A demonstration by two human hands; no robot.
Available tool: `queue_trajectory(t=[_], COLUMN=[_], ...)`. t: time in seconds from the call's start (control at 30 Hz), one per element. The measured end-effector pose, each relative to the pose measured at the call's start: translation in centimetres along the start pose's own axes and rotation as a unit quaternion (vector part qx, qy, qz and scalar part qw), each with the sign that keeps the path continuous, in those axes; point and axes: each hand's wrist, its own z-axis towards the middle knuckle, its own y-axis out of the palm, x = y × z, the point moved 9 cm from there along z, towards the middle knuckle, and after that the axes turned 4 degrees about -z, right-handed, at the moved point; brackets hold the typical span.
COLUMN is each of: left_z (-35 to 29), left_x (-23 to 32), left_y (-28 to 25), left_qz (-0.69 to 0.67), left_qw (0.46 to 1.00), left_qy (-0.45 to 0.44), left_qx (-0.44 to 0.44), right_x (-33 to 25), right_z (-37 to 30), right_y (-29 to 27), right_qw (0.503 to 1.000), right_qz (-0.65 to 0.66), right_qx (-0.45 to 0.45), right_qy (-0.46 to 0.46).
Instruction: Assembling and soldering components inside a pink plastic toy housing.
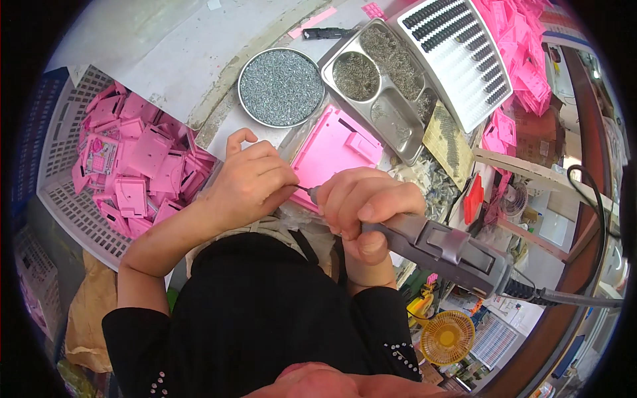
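Observation:
A grey corded electric screwdriver is gripped in my right hand, its thin bit pointing left. At the tip of that bit, my left hand is closed in a pinch; whatever sits between its fingertips is too small or hidden to make out. Just beyond both hands lies a flat pink plastic panel with a raised block on it, its near edge partly covered by my fingers. Small silvery screws fill a round metal dish behind my left hand.
A compartmented steel tray holds small metal pieces. Beside it a white tray carries rows of black and white parts. Pink plastic pieces heap in a white basket at left, more at far right. The screwdriver's cord runs right.

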Motion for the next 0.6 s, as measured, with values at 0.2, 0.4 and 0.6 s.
queue_trajectory(t=[0.2, 0.4, 0.6], left_z=[-1.0, 0.1, -0.9], left_x=[0.4, -0.7, -1.2], left_y=[0.7, 1.4, 1.9], left_qz=[0.054, 0.008, 0.043], left_qw=[0.997, 0.977, 0.982], left_qy=[0.0, -0.01, -0.01], left_qx=[-0.063, -0.211, -0.184], right_x=[0.5, 3.1, 3.6], right_z=[-1.2, -2.8, -2.8], right_y=[0.3, 0.8, 2.5], right_qw=[0.999, 0.997, 0.988], right_qz=[0.009, -0.043, -0.149], right_qx=[0.013, 0.021, -0.046], right_qy=[0.038, 0.064, -0.004])
